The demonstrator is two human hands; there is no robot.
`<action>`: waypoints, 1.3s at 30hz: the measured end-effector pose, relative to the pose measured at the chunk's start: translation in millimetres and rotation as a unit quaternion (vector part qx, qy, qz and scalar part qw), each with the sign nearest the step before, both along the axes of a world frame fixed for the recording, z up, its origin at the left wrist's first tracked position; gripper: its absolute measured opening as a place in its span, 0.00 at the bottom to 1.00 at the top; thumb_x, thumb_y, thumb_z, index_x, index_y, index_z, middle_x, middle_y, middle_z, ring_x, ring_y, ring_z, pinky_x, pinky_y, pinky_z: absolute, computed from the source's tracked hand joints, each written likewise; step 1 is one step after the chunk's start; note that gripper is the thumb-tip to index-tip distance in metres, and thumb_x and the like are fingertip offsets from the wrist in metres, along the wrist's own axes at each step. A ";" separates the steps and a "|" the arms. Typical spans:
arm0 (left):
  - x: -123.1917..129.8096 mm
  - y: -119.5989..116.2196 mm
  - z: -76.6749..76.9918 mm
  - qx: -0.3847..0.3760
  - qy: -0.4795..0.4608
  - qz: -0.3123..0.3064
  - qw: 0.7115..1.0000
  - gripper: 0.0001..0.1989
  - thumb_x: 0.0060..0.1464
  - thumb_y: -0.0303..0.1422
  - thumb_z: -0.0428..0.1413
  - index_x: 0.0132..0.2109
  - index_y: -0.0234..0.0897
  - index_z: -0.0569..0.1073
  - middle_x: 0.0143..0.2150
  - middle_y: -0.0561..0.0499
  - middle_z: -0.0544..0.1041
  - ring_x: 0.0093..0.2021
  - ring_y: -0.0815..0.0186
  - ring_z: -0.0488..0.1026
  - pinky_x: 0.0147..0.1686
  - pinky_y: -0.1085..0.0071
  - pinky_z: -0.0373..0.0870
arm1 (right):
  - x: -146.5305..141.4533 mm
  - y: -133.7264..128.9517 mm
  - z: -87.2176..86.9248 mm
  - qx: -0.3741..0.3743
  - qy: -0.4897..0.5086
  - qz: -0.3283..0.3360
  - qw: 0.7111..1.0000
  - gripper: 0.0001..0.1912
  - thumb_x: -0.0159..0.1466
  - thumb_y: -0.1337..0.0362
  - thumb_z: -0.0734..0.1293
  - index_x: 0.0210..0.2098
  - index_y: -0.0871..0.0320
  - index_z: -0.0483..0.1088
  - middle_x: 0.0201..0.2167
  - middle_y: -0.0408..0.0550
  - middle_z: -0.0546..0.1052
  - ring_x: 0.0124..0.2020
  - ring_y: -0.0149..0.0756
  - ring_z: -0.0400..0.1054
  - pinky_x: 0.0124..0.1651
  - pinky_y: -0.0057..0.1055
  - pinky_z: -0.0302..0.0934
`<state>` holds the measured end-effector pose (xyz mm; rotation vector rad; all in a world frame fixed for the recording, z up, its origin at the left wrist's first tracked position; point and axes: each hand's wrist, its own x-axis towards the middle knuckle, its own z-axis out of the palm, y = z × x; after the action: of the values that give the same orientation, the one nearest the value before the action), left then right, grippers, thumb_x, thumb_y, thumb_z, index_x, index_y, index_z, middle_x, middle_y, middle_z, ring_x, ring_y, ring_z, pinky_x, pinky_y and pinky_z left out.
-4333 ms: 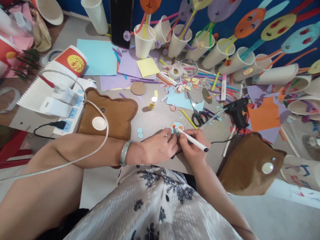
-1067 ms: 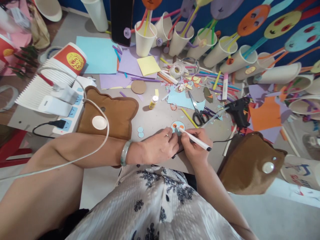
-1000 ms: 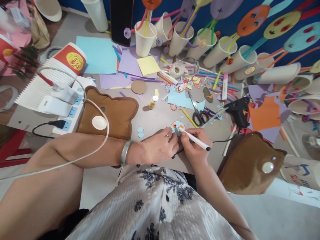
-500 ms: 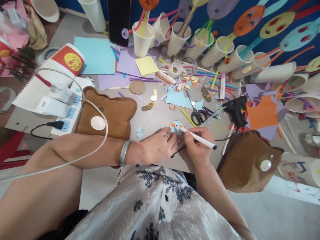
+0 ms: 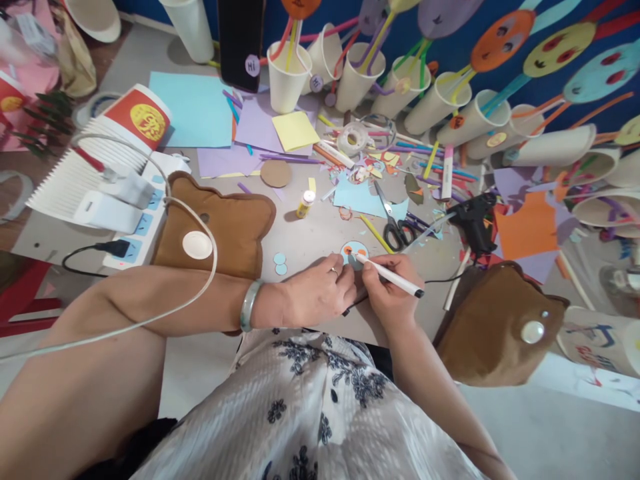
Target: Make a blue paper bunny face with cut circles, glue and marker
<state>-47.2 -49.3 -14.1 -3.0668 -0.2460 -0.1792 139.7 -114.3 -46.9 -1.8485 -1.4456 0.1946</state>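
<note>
A small light-blue paper oval [image 5: 358, 247] with two orange spots lies on the table edge in front of me. My left hand [image 5: 320, 290] has its fingers curled and pressed at the oval's near-left edge, holding it down. Wrapped round a white marker pen [image 5: 395, 277] with a black end, my right hand [image 5: 393, 297] sets the tip on the oval near its left orange spot. Two small light-blue paper circles [image 5: 281, 263] lie left of my hands. Scissors [image 5: 393, 217] with black handles rest just beyond, beside a yellow stick [image 5: 376, 233].
A glue stick [image 5: 305, 204] stands upright. At right are a black glue gun [image 5: 473, 220] and a brown cushion [image 5: 500, 327]; another brown cushion [image 5: 220, 213] is at left, by a power strip [image 5: 133, 243]. Behind stand paper cups [image 5: 289, 83] with paper faces. A cable crosses my left arm.
My right hand has shifted slightly left, and the marker tip has moved left across the paper oval towards its left orange spot. My left hand stays in place.
</note>
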 end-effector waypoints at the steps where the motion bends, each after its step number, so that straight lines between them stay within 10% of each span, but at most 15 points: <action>1: -0.1 0.0 0.2 0.002 0.002 0.000 1.000 0.22 0.69 0.21 0.41 0.60 0.26 0.74 0.57 0.36 0.78 0.51 0.53 0.77 0.55 0.56 0.60 | -0.3 -0.1 0.3 -0.003 0.001 -0.001 1.000 0.08 0.64 0.57 0.69 0.35 0.55 0.73 0.27 0.46 0.80 0.27 0.38 0.75 0.31 0.34 0.71; 39: 2.1 0.8 -6.2 0.038 -0.017 -0.009 0.999 0.17 0.67 0.23 0.47 0.55 0.30 0.77 0.52 0.36 0.80 0.48 0.56 0.76 0.51 0.57 0.67 | 15.2 -3.8 -3.3 0.057 -0.033 -0.038 0.997 0.06 0.62 0.60 0.68 0.31 0.54 0.69 0.23 0.43 0.74 0.22 0.35 0.68 0.26 0.34 0.63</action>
<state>-45.1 -48.5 -20.3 -2.9928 -0.2088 -0.2373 154.9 -118.1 -50.1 -1.8272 -1.3994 0.0133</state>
